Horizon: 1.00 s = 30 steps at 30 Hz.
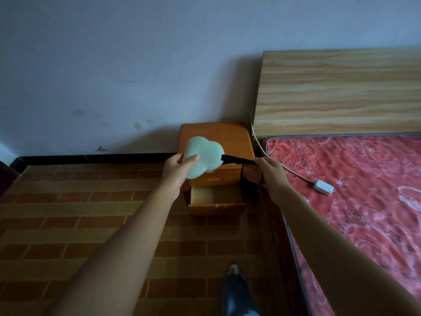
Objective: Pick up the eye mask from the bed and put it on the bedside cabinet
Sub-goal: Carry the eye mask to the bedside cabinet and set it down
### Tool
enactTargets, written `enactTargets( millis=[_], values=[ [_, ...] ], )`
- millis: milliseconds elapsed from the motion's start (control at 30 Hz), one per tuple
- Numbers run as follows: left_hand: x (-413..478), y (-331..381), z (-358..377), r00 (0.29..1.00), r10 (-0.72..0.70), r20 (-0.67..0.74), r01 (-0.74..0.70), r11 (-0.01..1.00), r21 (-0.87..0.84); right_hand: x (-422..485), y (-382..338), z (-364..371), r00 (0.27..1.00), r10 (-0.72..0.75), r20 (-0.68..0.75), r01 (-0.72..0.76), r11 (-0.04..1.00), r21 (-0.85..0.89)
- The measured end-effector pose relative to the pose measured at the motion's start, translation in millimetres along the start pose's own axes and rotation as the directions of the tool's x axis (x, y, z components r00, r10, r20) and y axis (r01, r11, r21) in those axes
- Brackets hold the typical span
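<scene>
Left hand point(176, 166) fingers clamping eye mask point(203, 160); right hand point(271, 173) fingers pinching black strap point(239, 160) above bedside cabinet point(216, 135). Lowering level, tucking strap clear of open drawer point(216, 197).

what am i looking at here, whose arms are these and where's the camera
There is no machine here. The single picture comes from a wide-angle camera worn on a person's head, looking forward and down, so the two bare arms reaching away from you are that person's own.

The left hand grips a pale green, cloud-shaped eye mask. The right hand holds the mask's black strap, stretched between the two hands, with more strap hanging down below.

The mask is over an orange wooden cabinet against the wall, apparently still held above its top. Its drawer is pulled open and looks empty.

To the right is the bed, with a red patterned cover and a wooden headboard. A white cable with a small switch lies on it. At the bottom you see the person's shoe on a brick-pattern floor.
</scene>
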<state>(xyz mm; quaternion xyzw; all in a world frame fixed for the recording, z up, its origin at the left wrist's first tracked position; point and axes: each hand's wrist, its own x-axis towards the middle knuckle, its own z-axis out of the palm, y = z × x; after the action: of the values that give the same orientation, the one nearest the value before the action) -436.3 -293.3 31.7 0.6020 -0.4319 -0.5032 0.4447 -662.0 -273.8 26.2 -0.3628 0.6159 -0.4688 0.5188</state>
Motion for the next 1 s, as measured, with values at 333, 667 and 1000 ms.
enactTargets(
  millis=[333,667,1000],
  values=[
    [127,34,63,0.999,-0.049,0.001,0.049,0.998,0.033,135,-41,-8,0.968,0.113,0.224,-0.106,0.993,-0.044],
    [229,35,78,0.989,-0.121,-0.089,0.129,0.987,0.094,247,-50,5,0.984,0.061,0.169,-0.013,0.962,-0.272],
    [365,7,82,0.974,-0.226,0.014,0.221,0.96,0.171,356,-41,40,0.998,0.017,-0.055,-0.036,0.935,-0.352]
  ],
)
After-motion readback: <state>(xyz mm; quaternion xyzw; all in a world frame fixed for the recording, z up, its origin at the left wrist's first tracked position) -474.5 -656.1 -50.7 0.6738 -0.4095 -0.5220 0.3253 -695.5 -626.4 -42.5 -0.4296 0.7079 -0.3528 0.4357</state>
